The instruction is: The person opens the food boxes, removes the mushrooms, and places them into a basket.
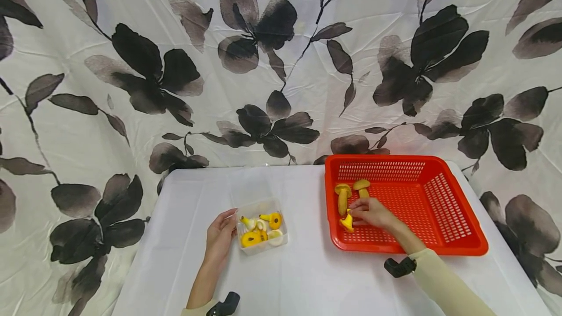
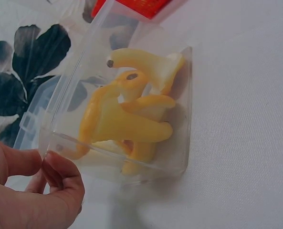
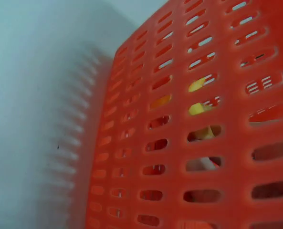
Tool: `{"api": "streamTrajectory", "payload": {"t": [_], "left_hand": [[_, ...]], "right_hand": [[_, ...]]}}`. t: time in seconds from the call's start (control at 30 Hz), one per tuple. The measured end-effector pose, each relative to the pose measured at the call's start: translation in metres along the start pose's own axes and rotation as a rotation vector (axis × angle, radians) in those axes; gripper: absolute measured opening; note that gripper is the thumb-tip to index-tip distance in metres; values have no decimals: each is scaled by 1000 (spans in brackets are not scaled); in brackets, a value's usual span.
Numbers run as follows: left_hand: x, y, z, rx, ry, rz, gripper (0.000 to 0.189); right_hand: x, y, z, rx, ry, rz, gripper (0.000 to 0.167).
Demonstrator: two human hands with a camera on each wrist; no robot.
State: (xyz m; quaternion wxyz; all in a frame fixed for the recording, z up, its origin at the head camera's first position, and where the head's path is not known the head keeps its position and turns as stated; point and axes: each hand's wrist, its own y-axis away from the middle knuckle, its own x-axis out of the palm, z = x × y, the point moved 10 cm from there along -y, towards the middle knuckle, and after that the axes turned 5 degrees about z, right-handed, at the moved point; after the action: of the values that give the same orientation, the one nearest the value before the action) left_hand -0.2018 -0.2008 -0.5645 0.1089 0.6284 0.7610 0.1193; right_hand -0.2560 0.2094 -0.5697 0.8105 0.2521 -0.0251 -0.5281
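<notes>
Well left of the basket (image 1: pixel 404 199), the left hand (image 1: pixel 221 235) pinched the box's (image 1: pixel 263 248) edge. Within the basket's left end, a yellow mushroom (image 1: pixel 347 223) ran roughly front to back, cap nearest the viewer; the right hand (image 1: pixel 372 213), nearer and just right, had fingertips clamped on its stem.

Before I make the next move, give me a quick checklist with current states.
1. Left hand steadying the clear box: ok, fingers pinch its edge.
2. Box resting on the table: ok.
3. Right hand at the yellow mushroom: ok, fingertips at its stem.
4. Grip firm: cannot tell, the red basket blocks the right wrist view.
5. Yellow mushroom out of the basket: not ok, it sits inside, near two brown mushrooms.
</notes>
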Motion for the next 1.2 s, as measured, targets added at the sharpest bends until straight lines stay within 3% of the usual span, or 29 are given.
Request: {"api": "streamTrajectory", "payload": {"t": [0.17, 0.47, 0.77, 1.03, 1.2], "left_hand": [[0, 0, 0, 1, -2, -7, 35], [0, -1, 2, -10, -8, -1, 35], [1, 0, 0, 2, 6, 11, 36], [0, 0, -1, 15, 16, 9, 37], [0, 0, -1, 10, 3, 8, 37]], "right_hand": [[-1, 2, 6, -13, 126, -10, 26], [-5, 4, 32, -132, 300, -34, 19], [-2, 4, 63, -204, 308, -67, 17], [11, -1, 88, -245, 234, -42, 18], [14, 0, 103, -265, 241, -89, 14]]}}
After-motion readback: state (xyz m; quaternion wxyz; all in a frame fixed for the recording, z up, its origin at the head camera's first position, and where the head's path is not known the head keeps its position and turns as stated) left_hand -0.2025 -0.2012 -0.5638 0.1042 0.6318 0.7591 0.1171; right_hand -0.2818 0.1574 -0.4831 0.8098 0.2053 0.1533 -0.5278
